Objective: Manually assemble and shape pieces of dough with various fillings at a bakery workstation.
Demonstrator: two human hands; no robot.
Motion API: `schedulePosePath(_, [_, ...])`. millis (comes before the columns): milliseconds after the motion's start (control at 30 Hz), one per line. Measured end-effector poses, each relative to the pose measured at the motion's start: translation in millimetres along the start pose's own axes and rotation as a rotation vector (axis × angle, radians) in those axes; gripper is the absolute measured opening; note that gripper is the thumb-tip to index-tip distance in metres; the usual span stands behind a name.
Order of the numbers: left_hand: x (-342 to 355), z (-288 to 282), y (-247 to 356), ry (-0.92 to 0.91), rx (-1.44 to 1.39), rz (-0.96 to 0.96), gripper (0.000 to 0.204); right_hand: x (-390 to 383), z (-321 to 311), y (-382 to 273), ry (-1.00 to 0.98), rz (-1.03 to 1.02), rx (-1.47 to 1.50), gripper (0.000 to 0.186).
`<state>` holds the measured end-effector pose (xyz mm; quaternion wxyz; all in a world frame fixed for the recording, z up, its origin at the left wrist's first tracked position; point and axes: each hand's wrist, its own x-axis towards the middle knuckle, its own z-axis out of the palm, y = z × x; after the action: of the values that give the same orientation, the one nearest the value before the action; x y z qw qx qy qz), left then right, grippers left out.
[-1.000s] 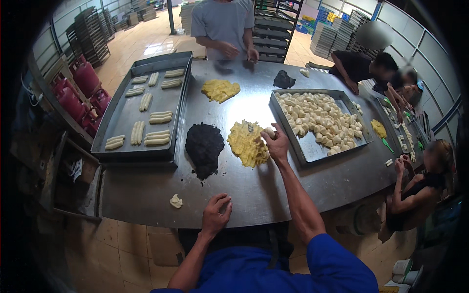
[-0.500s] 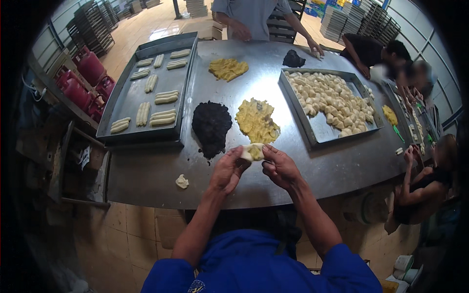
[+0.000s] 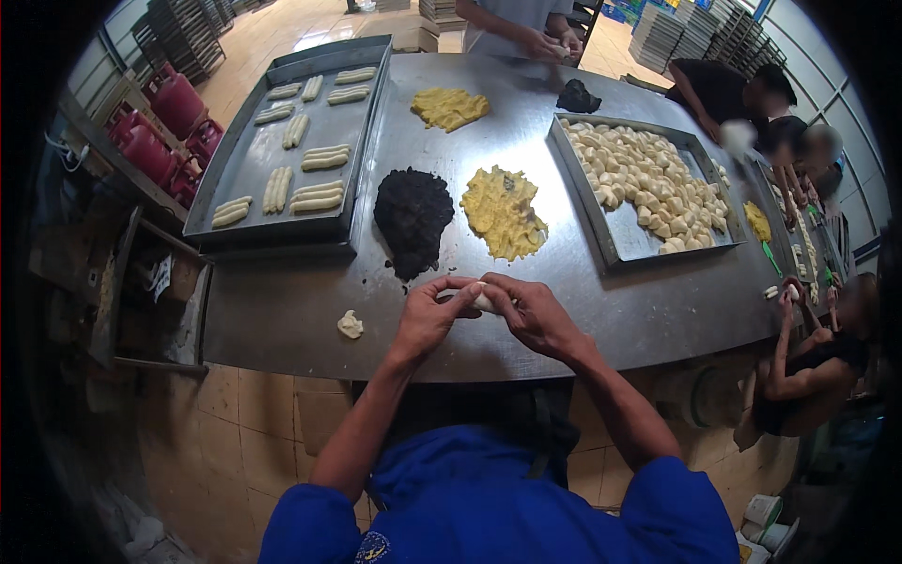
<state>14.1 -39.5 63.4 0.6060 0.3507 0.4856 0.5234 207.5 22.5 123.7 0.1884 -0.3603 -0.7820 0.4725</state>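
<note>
Between my two hands, above the near part of the metal table, is a piece of pale dough [image 3: 485, 301], mostly covered by my fingers. My left hand [image 3: 434, 318] pinches its left end with thumb and fingertips. Curled over the other end is my right hand [image 3: 537, 315], its thumb pressed to the dough. Just beyond them lie a mound of black filling [image 3: 412, 223] and a mound of yellow filling [image 3: 505, 214] with a greyish patch on top. A small scrap of dough [image 3: 349, 325] rests on the table, left of my left hand.
On the left, a deep metal tray [image 3: 209, 228] carries finger-shaped dough rolls in groups. At right, another metal tray [image 3: 631, 250] is heaped with dough pieces. More yellow filling [image 3: 449, 108] and black filling [image 3: 577, 97] lie farther back. Co-workers work across the table and at right.
My hands have folded the flattened dough closed around its yellow filling, which no longer shows. The co-worker across the table has brought both hands together around something pale.
</note>
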Motion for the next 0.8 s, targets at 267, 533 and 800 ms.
schedulePosePath(267, [6, -7, 3, -0.191, 0.317, -0.245, 0.032, 1, -10, 33, -0.173, 0.165, -0.067, 0.029])
schedulePosePath(533, [37, -14, -21, -0.037, 1.272, -0.071, 0.044, 8, -22, 96, -0.044, 0.445, -0.578, 0.063])
schedulePosePath(800, [36, -13, -20, -0.1, 1.15, -0.092, 0.04, -4, -32, 112, -0.039, 0.427, -0.393, 0.056])
